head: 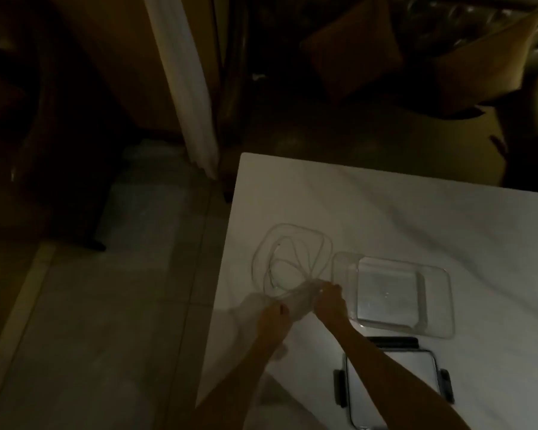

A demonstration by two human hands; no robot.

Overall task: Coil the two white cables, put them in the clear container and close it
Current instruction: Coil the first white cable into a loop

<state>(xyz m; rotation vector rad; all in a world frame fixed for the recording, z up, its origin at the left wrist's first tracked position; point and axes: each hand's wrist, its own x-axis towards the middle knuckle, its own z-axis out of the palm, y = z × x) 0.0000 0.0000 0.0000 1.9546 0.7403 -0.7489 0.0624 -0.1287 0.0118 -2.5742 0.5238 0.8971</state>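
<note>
In dim light, both hands meet near the left edge of a worktop point(385, 212) covered with a white cloth: the left hand point(272, 315) and the right hand point(330, 301) are each closed on the gathered end of the white cables point(288, 259), whose loose loops fan out flat on the cloth just beyond the fingers. Just to the right of the loops and the right hand sits the clear container point(398, 296), open and upright. Its lid point(392, 383), with dark latches on its sides, lies apart on the cloth nearer the person, partly under the right forearm.
</note>
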